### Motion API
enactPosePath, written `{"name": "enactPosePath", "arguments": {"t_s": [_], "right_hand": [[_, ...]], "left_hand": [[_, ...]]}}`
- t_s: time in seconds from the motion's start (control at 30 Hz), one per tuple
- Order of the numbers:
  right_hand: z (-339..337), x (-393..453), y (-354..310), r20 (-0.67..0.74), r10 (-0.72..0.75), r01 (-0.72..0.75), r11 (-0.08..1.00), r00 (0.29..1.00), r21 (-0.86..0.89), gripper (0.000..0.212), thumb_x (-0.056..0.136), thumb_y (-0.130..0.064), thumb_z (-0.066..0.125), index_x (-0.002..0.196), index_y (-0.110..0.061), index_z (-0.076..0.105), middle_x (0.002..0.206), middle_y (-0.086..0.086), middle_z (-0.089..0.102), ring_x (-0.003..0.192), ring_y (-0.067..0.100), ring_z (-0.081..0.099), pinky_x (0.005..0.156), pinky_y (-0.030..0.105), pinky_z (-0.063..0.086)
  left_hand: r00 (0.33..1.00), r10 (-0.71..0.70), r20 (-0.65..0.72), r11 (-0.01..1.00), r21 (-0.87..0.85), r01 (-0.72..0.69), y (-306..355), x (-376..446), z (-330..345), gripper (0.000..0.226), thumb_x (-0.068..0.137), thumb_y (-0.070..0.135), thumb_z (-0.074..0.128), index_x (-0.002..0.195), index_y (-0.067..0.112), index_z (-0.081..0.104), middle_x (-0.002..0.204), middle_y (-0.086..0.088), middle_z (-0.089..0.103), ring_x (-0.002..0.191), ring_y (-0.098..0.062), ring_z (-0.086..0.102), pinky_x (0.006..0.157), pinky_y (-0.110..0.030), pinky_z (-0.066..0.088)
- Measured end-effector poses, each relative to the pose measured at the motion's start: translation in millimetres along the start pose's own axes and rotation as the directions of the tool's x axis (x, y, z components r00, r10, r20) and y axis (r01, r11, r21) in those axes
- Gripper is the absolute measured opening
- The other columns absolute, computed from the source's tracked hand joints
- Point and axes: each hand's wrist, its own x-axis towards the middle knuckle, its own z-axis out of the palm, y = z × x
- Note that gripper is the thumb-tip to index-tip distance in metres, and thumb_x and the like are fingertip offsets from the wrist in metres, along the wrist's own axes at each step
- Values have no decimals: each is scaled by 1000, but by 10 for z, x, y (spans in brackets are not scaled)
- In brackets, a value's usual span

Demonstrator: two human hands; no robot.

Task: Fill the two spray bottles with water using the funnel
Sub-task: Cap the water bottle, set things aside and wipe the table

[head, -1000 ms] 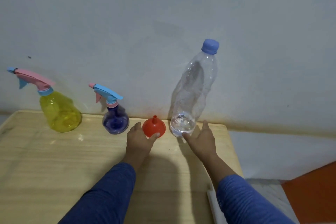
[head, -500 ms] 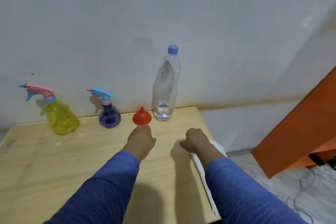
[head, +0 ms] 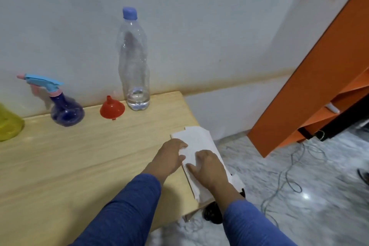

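Pale wooden table (head: 83,158): left and near edges run out of frame. Orange cabinet (head: 311,94) at right also cropped; its lower shelves are dark and hard to read. White paper sheet (head: 199,144) on the table's right edge, overhanging it; near end hidden under the right forearm.

Clear plastic water bottle with blue cap (head: 133,60): upright at the back edge by the wall, cap on, only a little water at the bottom. Yellow spray bottle (head: 9,124): mostly cut off at the left frame edge, only part of the body visible, head out of view. Purple round spray bottle with blue-and-pink trigger head (head: 64,109): upright, head on, fill level unreadable through the tint. Small red plastic funnel (head: 112,108): wide end down, spout up, between purple sprayer and water bottle, just beside the latter.

Left hand (head: 169,158): fingers curled at the sheet's left edge; can't tell whether it pinches. Right hand (head: 207,166): fingers spread, pressing flat on the sheet. Both well apart from the bottles.
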Motion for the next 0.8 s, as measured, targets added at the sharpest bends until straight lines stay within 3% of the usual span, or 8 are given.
{"name": "enactPosePath", "arguments": {"t_s": [0.1, 0.2, 0.3, 0.5, 0.6, 0.7, 0.8], "right_hand": [[108, -51, 122, -8, -41, 42, 999, 999, 34, 71, 84, -54, 57, 141, -15, 40, 150, 3, 31, 141, 16, 22, 113, 26, 22], [149, -67, 175, -9, -103, 103, 995, 995, 0, 81, 79, -58, 60, 145, -20, 31, 152, 3, 26, 142, 17, 18, 116, 28, 18], [137, -71, 174, -12, -136, 136, 990, 991, -22, 76, 81, -53, 59, 144, -21, 31, 151, 4, 28, 141, 19, 20, 115, 29, 18], [117, -75, 205, -34, -161, 162, 986, 986, 23, 55, 91, -43, 51, 140, -20, 42, 151, 6, 32, 142, 19, 22, 116, 30, 18], [112, -110, 196, -42, -161, 164, 985, 986, 62, 48, 92, -40, 43, 133, -17, 52, 147, 10, 39, 140, 24, 29, 114, 34, 26], [170, -113, 183, -149, -182, 195, 978, 972, 78, 61, 84, -40, 23, 116, -10, 67, 124, 17, 60, 120, 35, 51, 95, 45, 47], [150, -104, 176, -194, -188, 201, 978, 963, 51, 52, 88, -32, 28, 111, -8, 68, 108, 16, 65, 105, 37, 57, 82, 44, 51]], "left_hand": [[1000, -16, -23, 1000, 13, 17, -85, 9, 118, 37, 94, 12, 50, 131, 19, 52, 143, 3, 42, 133, -14, 33, 106, -16, 16], [999, 2, -33, 1000, 29, -1, -157, 23, 99, 40, 93, 5, 48, 129, 22, 54, 140, 5, 46, 131, -13, 36, 101, -10, 15], [1000, 3, 2, 999, 49, -3, -170, 59, 39, 39, 91, 4, 52, 125, 21, 57, 137, 3, 50, 127, -14, 42, 102, -15, 23], [997, -62, -55, 998, 8, 62, -87, 114, -7, 22, 91, 5, 52, 105, 12, 68, 119, -2, 63, 106, -15, 58, 85, -16, 36], [998, -48, -51, 999, 9, 49, -64, 119, -37, 22, 94, 11, 53, 108, 10, 69, 121, -1, 64, 113, -16, 56, 88, -14, 34], [997, -45, -58, 999, 18, 46, -63, 112, -55, 23, 95, 15, 52, 110, 13, 69, 121, 0, 65, 113, -15, 56, 89, -13, 33], [996, -33, -86, 999, 23, 35, -49, 99, -63, 23, 94, 15, 52, 110, 14, 69, 122, 1, 64, 115, -15, 54, 91, -16, 34]]}}
